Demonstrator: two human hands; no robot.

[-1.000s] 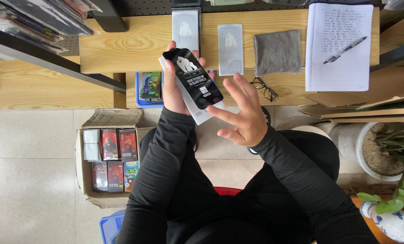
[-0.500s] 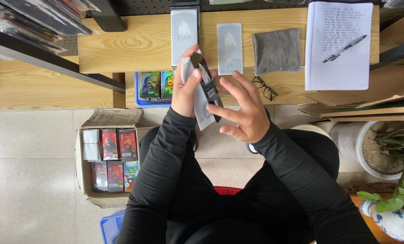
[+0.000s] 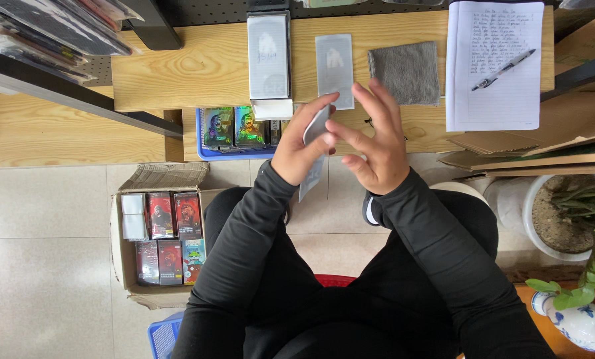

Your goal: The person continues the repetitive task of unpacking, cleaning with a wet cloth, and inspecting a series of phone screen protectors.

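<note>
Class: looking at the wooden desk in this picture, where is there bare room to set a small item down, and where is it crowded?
Bare wood lies on the desk left of the white box, and in a narrow strip between the grey cloth and the notepad. The middle is crowded: box, clear sleeve, cloth, both hands.

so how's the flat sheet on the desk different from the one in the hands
The sheet on the desk lies flat and face up on the wood, untouched; the held sheet is turned nearly edge-on, pinched by the left hand with the right hand beside it. The sheet on the desk shows its whole rectangle; the held sheet is partly hidden by fingers. Both look thin, pale grey and rectangular.
</note>
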